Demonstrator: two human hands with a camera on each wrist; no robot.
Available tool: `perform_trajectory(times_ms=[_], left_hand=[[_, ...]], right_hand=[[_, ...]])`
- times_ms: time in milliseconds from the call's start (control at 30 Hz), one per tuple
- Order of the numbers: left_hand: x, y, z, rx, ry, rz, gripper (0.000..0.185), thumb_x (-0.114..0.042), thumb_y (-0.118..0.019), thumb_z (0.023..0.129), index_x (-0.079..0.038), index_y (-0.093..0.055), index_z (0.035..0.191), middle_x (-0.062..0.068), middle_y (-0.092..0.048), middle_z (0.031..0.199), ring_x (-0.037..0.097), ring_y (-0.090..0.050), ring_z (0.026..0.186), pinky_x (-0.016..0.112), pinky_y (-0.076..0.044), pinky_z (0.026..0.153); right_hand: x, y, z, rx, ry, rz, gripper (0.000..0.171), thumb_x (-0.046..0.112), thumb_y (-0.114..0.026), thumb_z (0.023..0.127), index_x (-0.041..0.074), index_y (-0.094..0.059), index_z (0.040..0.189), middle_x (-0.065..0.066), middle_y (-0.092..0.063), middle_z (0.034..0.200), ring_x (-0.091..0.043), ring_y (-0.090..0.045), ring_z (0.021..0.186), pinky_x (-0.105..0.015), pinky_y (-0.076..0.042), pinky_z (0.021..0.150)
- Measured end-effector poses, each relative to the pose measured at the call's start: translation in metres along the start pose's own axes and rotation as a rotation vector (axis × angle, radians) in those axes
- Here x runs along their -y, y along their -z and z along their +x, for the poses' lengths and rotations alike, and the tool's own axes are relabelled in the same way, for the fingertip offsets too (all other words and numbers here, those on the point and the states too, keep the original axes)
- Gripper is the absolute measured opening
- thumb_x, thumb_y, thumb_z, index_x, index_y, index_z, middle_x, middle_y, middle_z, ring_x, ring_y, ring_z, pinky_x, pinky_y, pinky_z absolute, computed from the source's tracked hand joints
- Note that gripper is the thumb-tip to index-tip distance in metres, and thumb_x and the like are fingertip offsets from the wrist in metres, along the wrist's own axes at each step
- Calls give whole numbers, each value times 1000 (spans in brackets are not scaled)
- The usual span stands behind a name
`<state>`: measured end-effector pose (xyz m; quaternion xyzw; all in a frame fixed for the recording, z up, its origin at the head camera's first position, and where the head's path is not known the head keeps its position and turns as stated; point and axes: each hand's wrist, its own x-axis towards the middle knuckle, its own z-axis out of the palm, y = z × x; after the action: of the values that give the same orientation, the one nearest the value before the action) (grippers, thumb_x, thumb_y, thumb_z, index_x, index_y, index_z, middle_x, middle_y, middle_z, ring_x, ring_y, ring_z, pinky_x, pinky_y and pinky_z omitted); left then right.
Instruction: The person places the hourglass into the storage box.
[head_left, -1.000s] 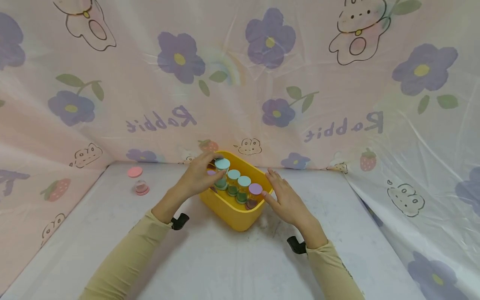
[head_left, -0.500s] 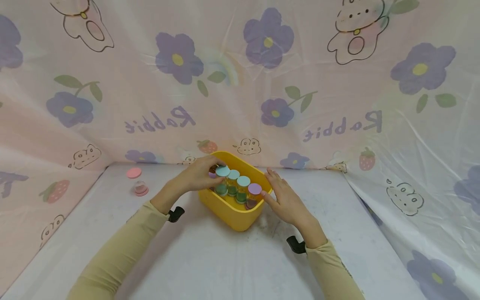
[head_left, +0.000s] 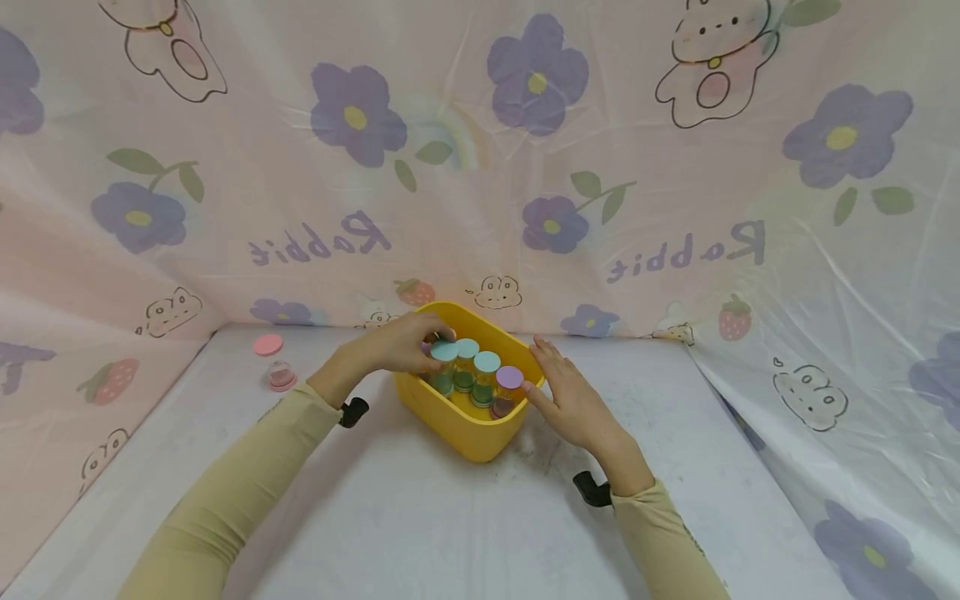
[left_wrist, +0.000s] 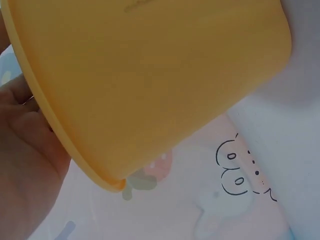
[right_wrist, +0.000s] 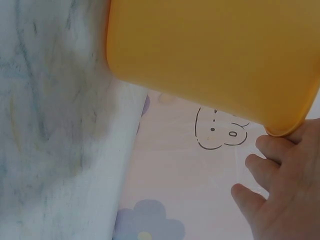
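Fingers of the left hand are curling around a blue-lidded jar sitting in the yellow box on the table. Right hand is resting against the box's right rim, fingers straight and relaxed, gripping nothing.

Yellow bin, flowered pink backdrop

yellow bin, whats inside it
The yellow bin holds small jars: three teal-lidded jars and one purple-lidded jar. The left hand covers what stands behind.
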<state>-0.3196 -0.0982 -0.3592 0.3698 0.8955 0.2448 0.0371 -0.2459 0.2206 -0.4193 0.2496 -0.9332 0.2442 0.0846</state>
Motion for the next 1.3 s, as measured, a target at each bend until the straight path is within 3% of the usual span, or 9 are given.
perform_trajectory(times_ms=[167,400,800,1300], left_hand=[[2,0,2,65,42,-56,39,-8,-82,85,-2,-71,121,8,-73,114,22,-67,102,39,-58,94],[6,1,3,121,80,-35,41,-10,-85,84,-6,-73,123,5,-74,114,20,-65,96,36,-57,89],[7,0,7,137,114,2,40,-14,-85,86,-9,-75,125,1,-74,110,19,-63,95,34,-56,88],[6,-2,8,163,117,31,41,-16,-87,86,-9,-76,125,0,-69,95,18,-56,85,29,-49,76]], right_hand=[[0,0,0,0,-2,2,73,48,-46,110,3,-27,164,-11,-18,173,-32,-17,159,-56,-17,127],[0,0,1,0,-1,0,74,49,-47,109,2,-27,163,-12,-19,173,-33,-17,159,-58,-18,126],[0,0,1,1,-4,5,74,49,-46,109,2,-27,163,-11,-18,173,-32,-17,159,-55,-17,127],[0,0,0,1,-1,11,73,47,-47,110,3,-27,164,-10,-18,173,-31,-17,159,-55,-17,127]])
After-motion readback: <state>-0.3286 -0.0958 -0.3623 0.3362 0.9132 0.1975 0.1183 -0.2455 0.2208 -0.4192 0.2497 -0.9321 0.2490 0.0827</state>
